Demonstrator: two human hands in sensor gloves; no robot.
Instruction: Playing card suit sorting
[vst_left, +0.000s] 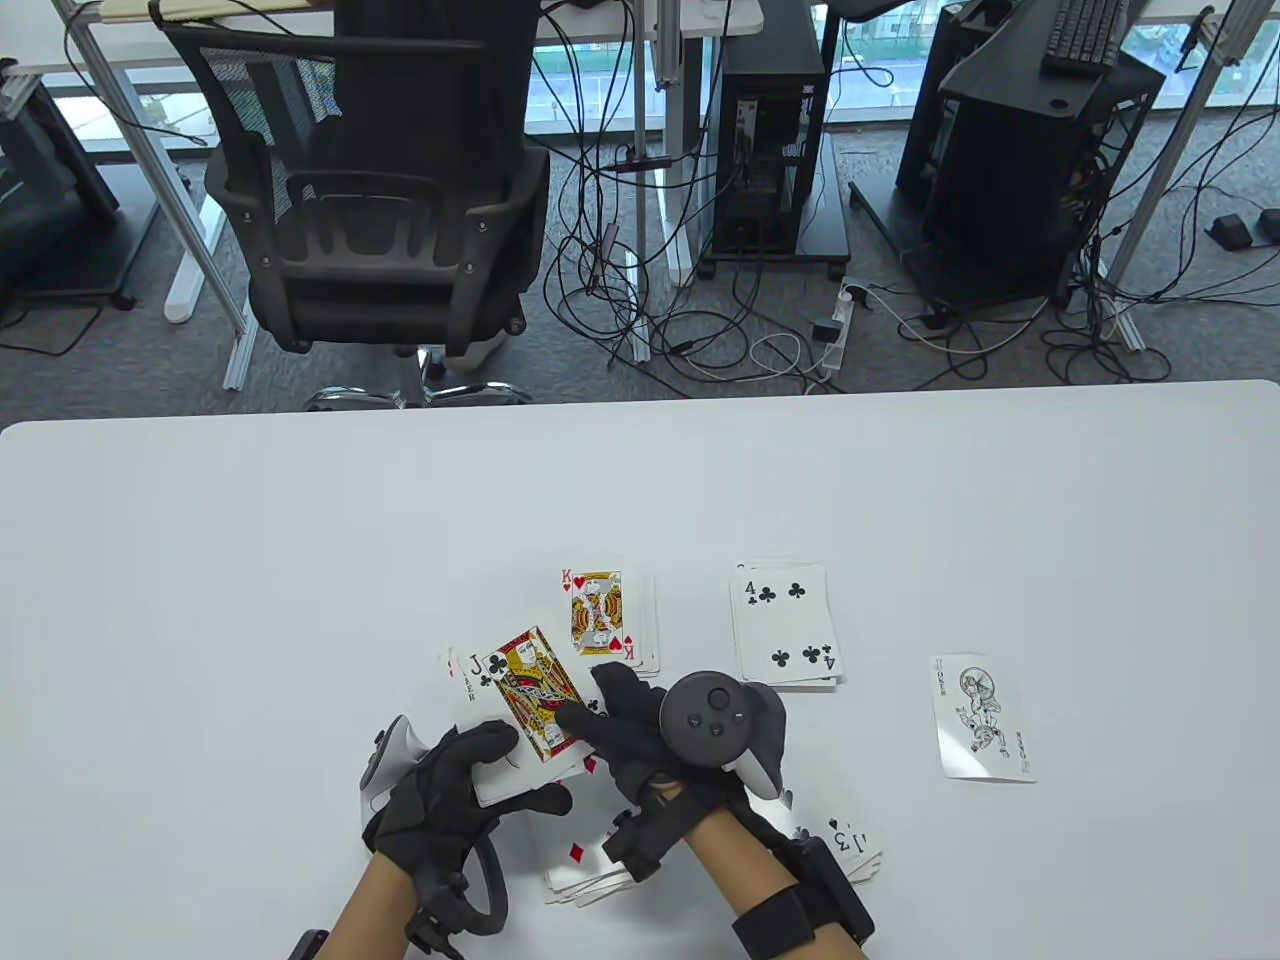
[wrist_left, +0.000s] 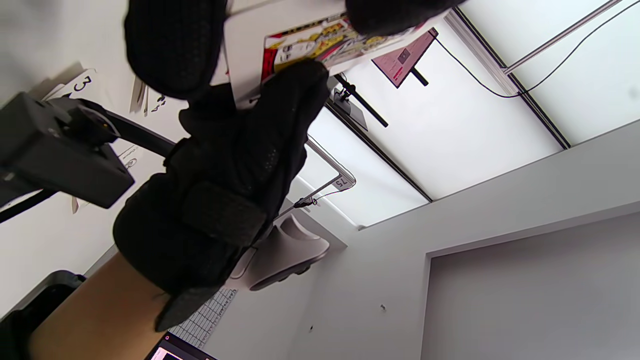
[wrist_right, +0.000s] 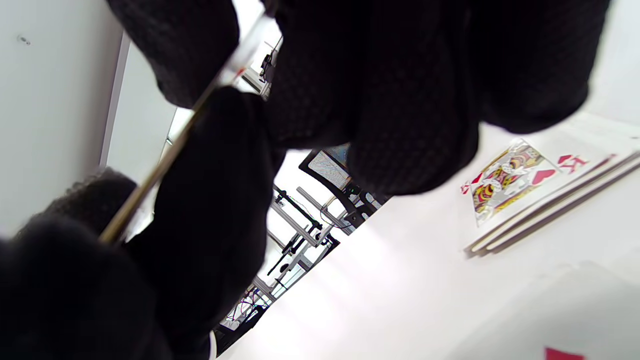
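The left hand (vst_left: 440, 800) is curled round a small stack of cards (vst_left: 520, 775), held face up just above the white worktop (vst_left: 250, 600) near the middle of its near edge, with the thumb lying over the stack's near edge. On top of that stack sits the jack of clubs (vst_left: 525, 690), tilted so its far end points toward the far left. The right hand (vst_left: 650, 740) reaches across from the right and pinches the right side of the jack between thumb and fingers; the right wrist view shows the thin card edge caught between the gloved fingers (wrist_right: 210, 200). Just beyond the hands lies a pile topped by the king of hearts (vst_left: 598, 615), and to its right, a little apart, a pile topped by the four of clubs (vst_left: 785, 625). A joker (vst_left: 980, 718) lies alone further toward the right edge. Under the right forearm, close to the near edge, rests a pile showing a three (vst_left: 850, 840), and a loose spread with a diamond card (vst_left: 580, 865) lies below the hands.
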